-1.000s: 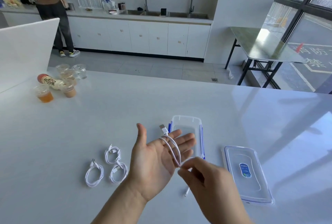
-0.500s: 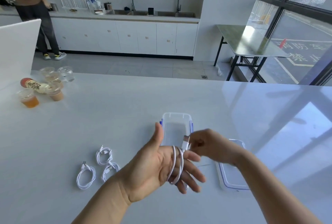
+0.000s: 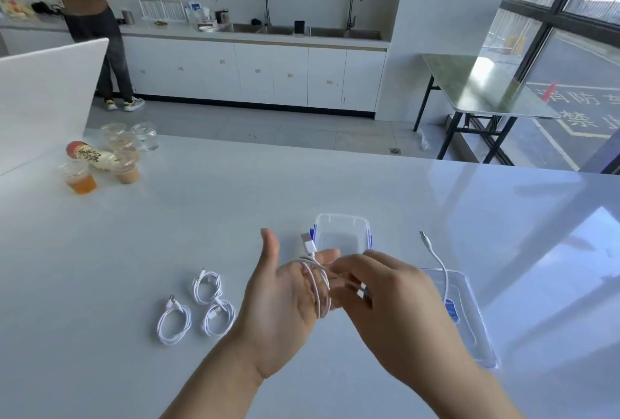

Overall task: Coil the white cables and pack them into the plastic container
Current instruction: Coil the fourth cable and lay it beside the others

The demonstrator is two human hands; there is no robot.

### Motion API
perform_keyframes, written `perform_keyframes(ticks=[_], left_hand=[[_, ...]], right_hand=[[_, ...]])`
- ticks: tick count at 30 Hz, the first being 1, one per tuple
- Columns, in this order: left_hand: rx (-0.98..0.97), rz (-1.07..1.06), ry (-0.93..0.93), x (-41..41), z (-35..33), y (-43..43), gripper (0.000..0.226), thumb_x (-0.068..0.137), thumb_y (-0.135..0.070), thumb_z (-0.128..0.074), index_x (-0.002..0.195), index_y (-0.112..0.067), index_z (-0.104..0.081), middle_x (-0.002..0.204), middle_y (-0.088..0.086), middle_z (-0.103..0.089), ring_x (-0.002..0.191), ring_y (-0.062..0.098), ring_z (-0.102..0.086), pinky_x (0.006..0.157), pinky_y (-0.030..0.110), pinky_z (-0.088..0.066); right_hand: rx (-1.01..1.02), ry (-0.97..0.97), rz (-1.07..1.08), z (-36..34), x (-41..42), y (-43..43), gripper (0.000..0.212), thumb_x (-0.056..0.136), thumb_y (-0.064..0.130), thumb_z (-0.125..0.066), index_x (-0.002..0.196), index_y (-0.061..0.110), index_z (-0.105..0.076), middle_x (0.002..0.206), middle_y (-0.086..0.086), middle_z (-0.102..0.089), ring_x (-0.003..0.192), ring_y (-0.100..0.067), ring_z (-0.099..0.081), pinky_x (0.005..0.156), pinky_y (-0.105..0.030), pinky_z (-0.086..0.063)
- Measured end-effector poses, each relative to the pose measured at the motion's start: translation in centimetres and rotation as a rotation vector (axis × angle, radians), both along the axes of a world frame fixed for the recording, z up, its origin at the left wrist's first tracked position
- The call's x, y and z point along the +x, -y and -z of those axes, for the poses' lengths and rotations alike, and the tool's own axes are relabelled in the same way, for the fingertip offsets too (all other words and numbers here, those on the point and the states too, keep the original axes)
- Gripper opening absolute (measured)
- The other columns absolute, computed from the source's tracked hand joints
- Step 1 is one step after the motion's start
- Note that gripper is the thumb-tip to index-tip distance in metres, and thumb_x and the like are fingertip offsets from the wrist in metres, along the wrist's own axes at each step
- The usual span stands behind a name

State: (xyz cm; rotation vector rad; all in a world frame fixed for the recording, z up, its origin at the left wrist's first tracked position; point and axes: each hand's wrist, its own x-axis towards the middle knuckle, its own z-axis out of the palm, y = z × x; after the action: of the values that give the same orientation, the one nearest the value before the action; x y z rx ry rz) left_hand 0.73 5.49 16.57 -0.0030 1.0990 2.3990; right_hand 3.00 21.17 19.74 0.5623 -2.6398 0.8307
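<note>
**Coiling in progress, head view.** The left hand [image 3: 281,291] is held palm up above the table [image 3: 235,210], fingers straight and thumb spread, and appears to serve as a former. The cable [image 3: 317,287] runs in several loops round its fingers, and a flat plug [image 3: 307,241] stands up from the loops on the far side. This hand is released, not clenched: it carries the loops without gripping them.

The right hand [image 3: 392,294], fingers curled, grasps the strand close to the loops, apparently to lay a further turn. The free end [image 3: 436,257] arcs away to the right, above the lid [image 3: 476,328], which lies flat on the table on the right.

The container [image 3: 342,217] stands open just beyond the fingertips, within easy reach for packing; its visible part holds no cable. Three coiled cables [image 3: 218,318] lie together on the table, left of the left wrist, wound but not yet packed.

**Obscured.** The right fingertips are blurred, so the exact pinch cannot be made out. The right hand covers the left fingertips and a corner of the lid. The near wall of the container is hidden behind both hands, and the forearms are cut off at the bottom edge.
</note>
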Motion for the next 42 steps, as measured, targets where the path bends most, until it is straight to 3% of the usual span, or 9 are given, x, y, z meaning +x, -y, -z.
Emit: perform_keyframes(ticks=[3, 7, 14, 21, 25, 27, 31, 35, 42], left_hand=[[0.121, -0.127, 0.048, -0.1, 0.0, 0.4, 0.108, 0.078, -0.084, -0.028, 0.136, 0.005, -0.047, 0.133, 0.032, -0.057, 0.124, 0.042, -0.057, 0.11, 0.05, -0.036], [0.252, -0.15, 0.03, 0.3, -1.2, 0.3, 0.108, 0.079, -0.083, -0.033, 0.135, 0.008, -0.049, 0.13, 0.033, -0.058, 0.122, 0.045, -0.058, 0.108, 0.052, -0.041], [0.189, 0.275, -0.186, 1.2, -2.5, 0.6, 0.115, 0.077, -0.088, -0.023, 0.134, 0.009, -0.047, 0.114, 0.034, -0.063, 0.101, 0.045, -0.064, 0.092, 0.051, -0.044], [-0.338, 0.607, -0.294, 2.3, -2.5, -0.8, 0.121, 0.064, -0.095, -0.023, 0.121, 0.009, -0.049, 0.108, 0.041, -0.058, 0.098, 0.044, -0.058, 0.081, 0.043, -0.041], [-0.479, 0.717, -0.299, 3.9, -2.5, -2.1, 0.141, 0.018, -0.106, -0.023, 0.107, -0.001, -0.049, 0.114, 0.044, -0.059, 0.115, 0.064, -0.048, 0.064, 0.029, -0.047], [-0.425, 0.605, -0.227, 3.4, -2.0, -2.0, 0.143, 0.021, -0.106, -0.029, 0.112, 0.001, -0.05, 0.12, 0.047, -0.054, 0.112, 0.057, -0.054, 0.064, 0.031, -0.048], [-0.154, 0.099, -0.067, 1.7, -1.2, -1.2, 0.098, 0.085, -0.075, -0.007, 0.12, 0.0, -0.058, 0.096, 0.013, -0.072, 0.09, 0.022, -0.069, 0.089, 0.037, -0.047], [0.056, -0.066, -0.01, 1.4, -1.1, -0.8, 0.105, 0.08, -0.081, -0.024, 0.135, 0.005, -0.048, 0.131, 0.028, -0.059, 0.122, 0.038, -0.058, 0.108, 0.049, -0.038], [0.28, -0.172, 0.032, 1.4, -2.1, -1.3, 0.097, 0.081, -0.078, -0.035, 0.122, 0.006, -0.057, 0.125, 0.033, -0.061, 0.118, 0.046, -0.06, 0.108, 0.055, -0.041]], right_hand=[[-0.265, 0.086, -0.011, 3.7, 1.8, -0.3, 0.012, 0.087, 0.038, -0.062, 0.097, 0.038, -0.067, 0.063, 0.022, -0.057, 0.054, 0.002, -0.054, 0.054, -0.014, -0.044], [-0.476, 0.641, -0.202, 7.1, 3.0, -1.3, 0.015, 0.096, 0.029, -0.061, 0.098, 0.04, -0.072, 0.056, 0.01, -0.059, 0.052, -0.003, -0.054, 0.055, -0.016, -0.043], [-0.041, 0.915, -0.237, 4.9, -1.8, -5.3, 0.027, 0.074, 0.056, -0.059, 0.077, 0.033, -0.072, 0.06, 0.011, -0.057, 0.063, -0.009, -0.054, 0.07, -0.029, -0.048], [0.234, 0.457, -0.109, -1.6, -6.3, -4.9, 0.014, 0.08, 0.038, -0.077, 0.072, 0.031, -0.067, 0.062, 0.011, -0.061, 0.059, -0.005, -0.053, 0.06, -0.019, -0.043], [0.174, 0.342, -0.155, -5.8, -5.3, -3.0, 0.013, 0.08, 0.034, -0.079, 0.084, 0.024, -0.073, 0.07, 0.008, -0.071, 0.067, -0.009, -0.061, 0.062, -0.023, -0.048], [0.215, 0.225, -0.163, -6.5, -3.7, -2.3, 0.011, 0.081, 0.035, -0.078, 0.086, 0.027, -0.073, 0.073, 0.01, -0.07, 0.068, -0.009, -0.061, 0.065, -0.025, -0.05], [0.101, 0.098, -0.118, -4.0, -0.2, -1.5, 0.011, 0.089, 0.029, -0.066, 0.095, 0.026, -0.074, 0.077, 0.008, -0.071, 0.071, -0.014, -0.062, 0.066, -0.032, -0.052], [-0.17, 0.128, -0.047, 0.4, 2.7, -1.0, 0.017, 0.086, 0.038, -0.058, 0.103, 0.041, -0.062, 0.069, 0.016, -0.064, 0.063, -0.007, -0.063, 0.059, -0.023, -0.051], [-0.463, 0.38, 0.026, 4.7, 5.1, -0.6, 0.018, 0.081, 0.051, -0.054, 0.092, 0.042, -0.067, 0.061, 0.012, -0.065, 0.055, -0.005, -0.059, 0.057, -0.014, -0.046]])
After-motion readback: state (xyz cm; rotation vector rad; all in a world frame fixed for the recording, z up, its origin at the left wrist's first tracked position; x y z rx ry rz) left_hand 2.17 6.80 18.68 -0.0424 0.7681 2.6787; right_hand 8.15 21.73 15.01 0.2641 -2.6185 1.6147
